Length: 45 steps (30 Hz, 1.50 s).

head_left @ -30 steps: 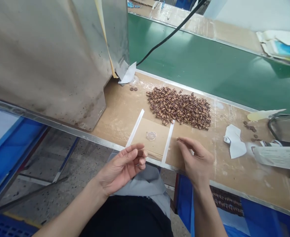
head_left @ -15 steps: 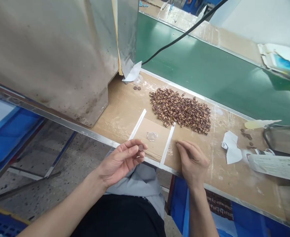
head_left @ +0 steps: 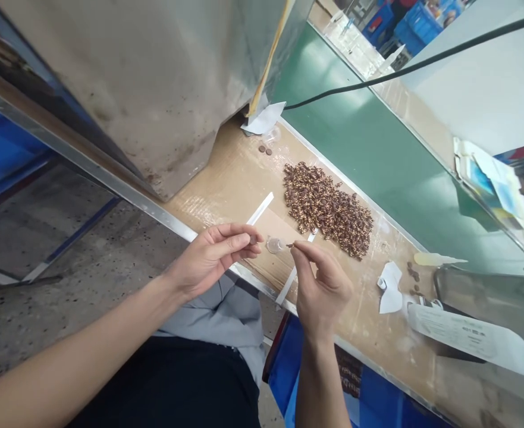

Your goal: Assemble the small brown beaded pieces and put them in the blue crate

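Note:
My left hand [head_left: 217, 255] pinches a small brown disc [head_left: 253, 239] between thumb and fingertips, above the front of the bench. Close by on its right, my right hand [head_left: 323, 288] has thumb and index finger closed on a tiny dark piece [head_left: 290, 245], which looks like those in the pile. Between the two hands a clear round dish [head_left: 275, 244] lies on a cardboard patch edged by white tape strips [head_left: 262, 208]. Behind them spreads a pile of small brown-and-gold pieces [head_left: 328, 208].
Left stands a large metal box [head_left: 132, 101]. Two brown discs [head_left: 265, 150] lie near crumpled paper [head_left: 265, 117]. At right are white paper [head_left: 390, 288], a yellowish nozzle bottle [head_left: 438, 259], and a white bottle [head_left: 471, 336] lying down. A black cable [head_left: 355, 86] crosses above.
My right hand has moved left, close to the left hand, and a tiny piece now shows at its fingertips. The left hand keeps the disc. The camera view has tilted.

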### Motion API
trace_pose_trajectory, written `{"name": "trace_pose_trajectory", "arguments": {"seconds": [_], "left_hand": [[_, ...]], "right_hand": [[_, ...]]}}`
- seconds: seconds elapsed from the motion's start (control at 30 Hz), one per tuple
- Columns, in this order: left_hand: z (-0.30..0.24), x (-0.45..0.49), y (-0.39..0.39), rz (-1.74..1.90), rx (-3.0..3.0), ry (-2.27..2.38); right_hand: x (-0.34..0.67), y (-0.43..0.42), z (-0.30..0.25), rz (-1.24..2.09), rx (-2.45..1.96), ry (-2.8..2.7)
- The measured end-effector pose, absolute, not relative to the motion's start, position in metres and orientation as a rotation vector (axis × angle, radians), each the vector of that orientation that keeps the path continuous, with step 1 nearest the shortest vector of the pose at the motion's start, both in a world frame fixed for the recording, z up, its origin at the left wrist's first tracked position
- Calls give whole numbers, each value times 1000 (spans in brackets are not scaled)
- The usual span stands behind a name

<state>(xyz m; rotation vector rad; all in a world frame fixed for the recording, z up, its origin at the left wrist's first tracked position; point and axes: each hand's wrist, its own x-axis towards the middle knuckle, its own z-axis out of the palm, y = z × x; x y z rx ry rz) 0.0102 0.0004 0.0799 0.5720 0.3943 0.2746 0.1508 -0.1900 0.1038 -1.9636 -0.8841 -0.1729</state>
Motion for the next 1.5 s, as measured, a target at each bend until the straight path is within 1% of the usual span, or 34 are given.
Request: {"name": "trace_pose_trajectory", "arguments": {"seconds": [0.2,0.3,1.5], "left_hand": [[79,10,-1,288,578,351],[79,9,0,281,579,337],[77,8,0,263,497,304]], "right_hand": [[151,-182,106,-379,-2008,-1156],[149,-180,106,-427,-2021,-1214],[144,-181,105,-533,-2068,-1244]]}}
